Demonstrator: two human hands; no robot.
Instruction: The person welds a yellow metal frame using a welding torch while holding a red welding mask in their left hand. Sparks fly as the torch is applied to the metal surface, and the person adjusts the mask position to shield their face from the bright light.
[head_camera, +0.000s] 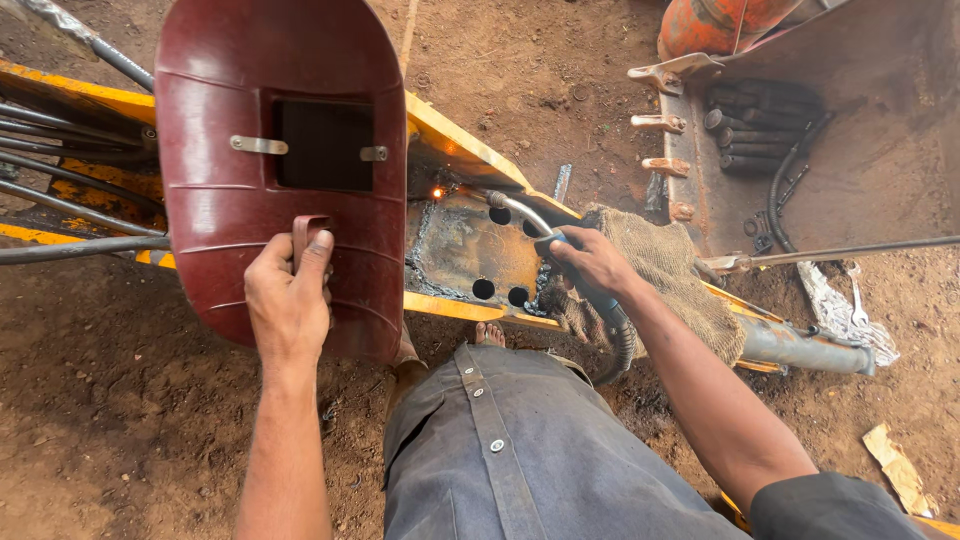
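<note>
The left hand (288, 300) has its fingers (316, 252) curled around the handle strap (304, 233) of a dark red welding shield (280, 170); the fingertips are hidden behind the strap. The shield stands upright beyond the knuckles, its dark window (325, 146) blocking whatever lies past it, and its top is cut off by the frame edge.

The right hand (592, 262) wraps its fingers (566, 252) around the welding torch (560, 250), thumb on top. Its curved nozzle (505, 204) runs ahead of the fingers to an orange spark (436, 192) on the yellow steel beam (470, 250), which has round holes (484, 288). Burlap sacking (660, 270) lies under the wrist. The torch hose (622, 345) disappears behind the forearm. An excavator bucket (850, 150) sits beyond the hand, partly cropped.
</note>
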